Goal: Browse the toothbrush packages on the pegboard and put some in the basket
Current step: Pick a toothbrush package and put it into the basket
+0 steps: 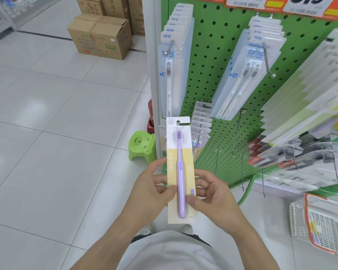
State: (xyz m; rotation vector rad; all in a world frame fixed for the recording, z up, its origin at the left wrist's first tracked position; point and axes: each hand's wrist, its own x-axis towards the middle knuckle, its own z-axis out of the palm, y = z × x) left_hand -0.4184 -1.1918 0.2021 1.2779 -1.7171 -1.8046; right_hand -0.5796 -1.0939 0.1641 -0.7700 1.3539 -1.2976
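A purple toothbrush package (pixel 180 170) is held upright in both hands, in front of the green pegboard (pixel 220 55).

The card's lower half is pinched at its left edge by the left hand (pixel 150 189) and at its right edge by the right hand (pixel 209 191), thumbs across the front. Hanging toothbrush packs (pixel 174 71) are seen on hooks at twelve o'clock from it, more (pixel 248 75) at one o'clock. A white basket (pixel 320 217) is seen at four o'clock, well apart, and a green stool (pixel 142 146) at ten o'clock.
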